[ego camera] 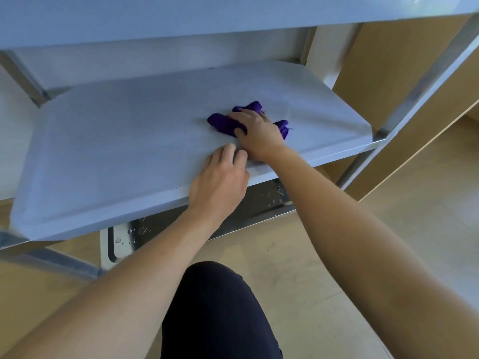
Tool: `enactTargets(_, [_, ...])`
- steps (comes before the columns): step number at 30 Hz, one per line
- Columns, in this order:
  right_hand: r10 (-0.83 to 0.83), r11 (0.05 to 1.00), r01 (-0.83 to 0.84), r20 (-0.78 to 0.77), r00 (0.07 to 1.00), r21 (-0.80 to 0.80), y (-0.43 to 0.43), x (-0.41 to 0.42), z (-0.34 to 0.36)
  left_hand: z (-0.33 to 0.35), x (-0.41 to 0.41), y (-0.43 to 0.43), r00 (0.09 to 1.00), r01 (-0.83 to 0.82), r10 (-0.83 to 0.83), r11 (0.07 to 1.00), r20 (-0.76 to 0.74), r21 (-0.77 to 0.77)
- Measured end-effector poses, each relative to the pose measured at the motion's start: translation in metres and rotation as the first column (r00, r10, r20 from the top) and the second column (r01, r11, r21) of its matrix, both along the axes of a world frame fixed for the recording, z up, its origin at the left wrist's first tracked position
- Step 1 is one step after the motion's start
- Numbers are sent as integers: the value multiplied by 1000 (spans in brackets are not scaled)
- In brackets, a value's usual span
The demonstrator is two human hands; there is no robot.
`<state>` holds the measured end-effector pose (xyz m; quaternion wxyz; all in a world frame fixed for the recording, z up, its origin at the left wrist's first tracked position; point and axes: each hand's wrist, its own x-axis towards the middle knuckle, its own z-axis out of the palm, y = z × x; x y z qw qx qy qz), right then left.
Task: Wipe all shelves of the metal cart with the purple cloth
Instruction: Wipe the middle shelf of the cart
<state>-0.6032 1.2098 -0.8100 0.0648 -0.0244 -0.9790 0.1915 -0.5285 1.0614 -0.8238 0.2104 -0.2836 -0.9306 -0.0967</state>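
Head view is showing the right hand [255, 133] pressing down on the bunched purple cloth [223, 123], fingers curling over it, right of centre on the middle shelf [116, 141] of the metal cart [425, 73]. The left hand [220, 174] is resting on that shelf's front edge, fingers loosely bent and holding nothing. Judging by this, the middle shelf is being wiped now. Water droplets are sitting on the bottom shelf [134, 233], so it is probably waiting its turn. Whether the top shelf [181, 19] is done, I cannot tell.
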Motion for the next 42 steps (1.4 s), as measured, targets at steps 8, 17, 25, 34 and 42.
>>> enactTargets(8, [-240, 971, 240, 8, 971, -8, 116, -3, 11, 1, 0, 6, 997, -19, 18, 1000, 69, 15])
enactTargets(17, [-18, 1000, 18, 15, 1000, 11, 39, -43, 6, -3, -2, 5, 999, -30, 29, 999, -32, -12])
enactTargets(25, [-19, 1000, 19, 9, 1000, 23, 80, -39, 10, -1, 0, 9, 995, -13, 12, 1000, -94, -3])
enactTargets(34, [-228, 966, 214, 91, 969, 144, 97, -70, 16, -1, -2, 13, 998, -54, 53, 998, -26, -22])
enactTargets(42, [133, 990, -136, 81, 988, 26, 23, -82, 12, 2, -6, 13, 985, -86, 79, 996, 152, 35])
